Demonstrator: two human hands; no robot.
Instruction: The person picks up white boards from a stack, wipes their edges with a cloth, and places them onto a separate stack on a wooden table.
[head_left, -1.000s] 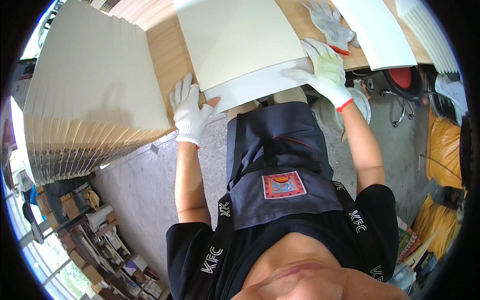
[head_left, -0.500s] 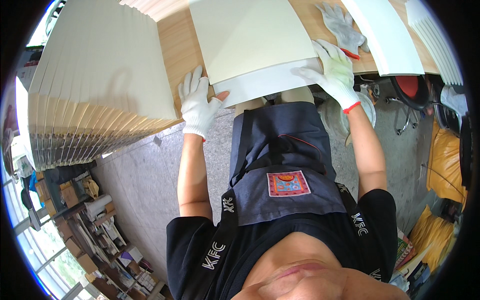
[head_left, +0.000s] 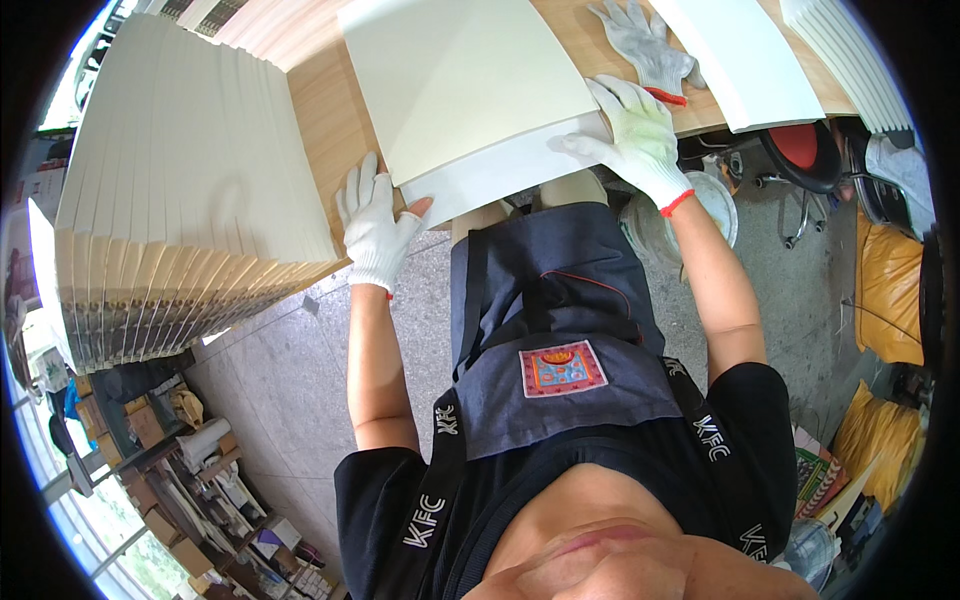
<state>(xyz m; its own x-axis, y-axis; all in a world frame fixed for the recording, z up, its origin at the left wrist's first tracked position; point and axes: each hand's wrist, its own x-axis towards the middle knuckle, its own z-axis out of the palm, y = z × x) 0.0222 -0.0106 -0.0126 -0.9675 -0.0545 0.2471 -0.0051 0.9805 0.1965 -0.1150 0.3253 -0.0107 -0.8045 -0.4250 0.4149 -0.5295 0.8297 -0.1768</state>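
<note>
A cream sheet or board lies on the wooden table in front of me, and a white strip shows along its near edge. My left hand, in a white knitted glove with the thumb tip bare, rests at the near left corner, its thumb by the strip's end and its fingers on the wood. My right hand, gloved in white with a red cuff, lies at the near right corner. Its thumb stretches over the strip and its fingers extend along the sheet's side. Both hands have their fingers apart.
Tall stacks of cream boards stand at the left. Beyond my right hand lie a spare glove and a white stack. Below the table's edge are a bucket and a chair; crowded shelves stand lower left.
The head view has shifted, so the table and its things sit farther left in the picture. Both hands stay at the same corners of the sheet.
</note>
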